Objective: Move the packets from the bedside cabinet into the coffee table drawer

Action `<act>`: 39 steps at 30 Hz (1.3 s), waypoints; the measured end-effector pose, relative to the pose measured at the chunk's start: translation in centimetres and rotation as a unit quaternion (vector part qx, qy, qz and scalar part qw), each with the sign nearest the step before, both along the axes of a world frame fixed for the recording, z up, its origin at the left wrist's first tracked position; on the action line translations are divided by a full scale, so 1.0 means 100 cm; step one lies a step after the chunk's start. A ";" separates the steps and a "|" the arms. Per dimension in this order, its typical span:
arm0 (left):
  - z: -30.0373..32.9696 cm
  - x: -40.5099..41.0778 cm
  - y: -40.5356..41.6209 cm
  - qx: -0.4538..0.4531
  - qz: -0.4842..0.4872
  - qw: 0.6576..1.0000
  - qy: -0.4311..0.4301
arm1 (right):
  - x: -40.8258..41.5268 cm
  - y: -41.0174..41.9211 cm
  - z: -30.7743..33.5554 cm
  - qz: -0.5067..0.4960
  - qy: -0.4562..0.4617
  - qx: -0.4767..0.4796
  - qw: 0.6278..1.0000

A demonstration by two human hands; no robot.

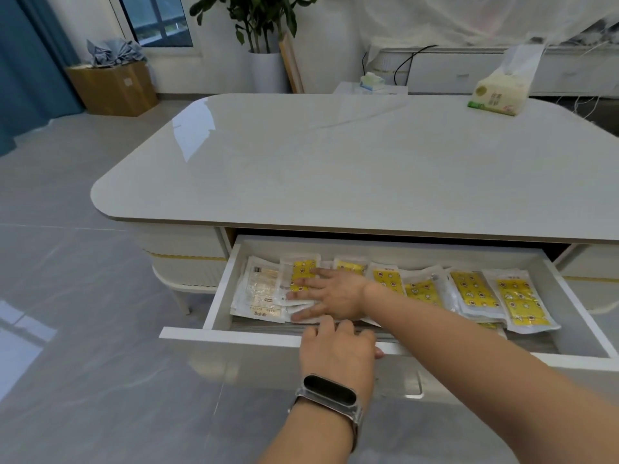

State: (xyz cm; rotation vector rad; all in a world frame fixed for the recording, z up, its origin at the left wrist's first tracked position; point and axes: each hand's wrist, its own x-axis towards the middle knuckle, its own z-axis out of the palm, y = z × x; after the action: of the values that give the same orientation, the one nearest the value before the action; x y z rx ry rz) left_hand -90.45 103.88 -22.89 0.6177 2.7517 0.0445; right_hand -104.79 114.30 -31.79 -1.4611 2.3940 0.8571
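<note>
Home living room.
Glossy coffee table (335,162), potted plant (258,25), blue curtain (26,61), tissue pack (499,95), tiled floor (67,262).

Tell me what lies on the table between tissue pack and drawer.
Nothing; the table is bare between tissue pack and drawer, seen in the head view.

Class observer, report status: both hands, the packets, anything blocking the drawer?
Right hand flat on packets inside open drawer. Left hand grips drawer front. Nothing blocking.
</note>
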 end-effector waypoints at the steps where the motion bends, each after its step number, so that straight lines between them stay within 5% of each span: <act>1: 0.000 0.000 0.000 -0.001 0.002 1.000 0.000 | 0.003 0.003 0.001 0.018 -0.013 -0.025 0.999; 5: 0.001 0.000 0.000 0.004 0.005 1.000 -0.003 | 0.018 0.030 0.006 0.073 -0.067 -0.038 0.994; 11: 0.002 -0.002 0.001 -0.007 0.002 1.000 -0.013 | 0.026 0.042 0.006 -0.014 -0.071 0.018 0.997; 15: 0.001 -0.002 0.000 -0.002 -0.002 1.000 -0.002 | 0.037 0.049 0.024 -0.123 -0.107 -0.134 0.977; 19: 0.004 -0.001 -0.002 -0.002 -0.012 1.000 0.008 | 0.072 0.072 0.059 -0.406 -0.032 -0.345 0.846; 22: 0.006 0.004 -0.001 0.000 -0.005 1.000 0.027 | 0.124 0.088 0.086 -0.486 0.025 -0.430 0.761; 29: 0.018 0.011 0.001 0.109 0.006 0.992 0.061 | 0.191 0.084 0.098 -0.542 0.026 -0.279 0.792; 39: -0.002 0.005 -0.017 -0.066 -0.013 0.994 -0.083 | 0.147 0.076 0.084 -0.616 0.120 -0.317 0.711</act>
State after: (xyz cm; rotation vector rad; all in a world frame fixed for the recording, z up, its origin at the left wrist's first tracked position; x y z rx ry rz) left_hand -89.95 102.15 -23.14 0.5859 2.5621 -0.0884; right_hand -90.05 121.94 -23.35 0.4712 3.1031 -0.1741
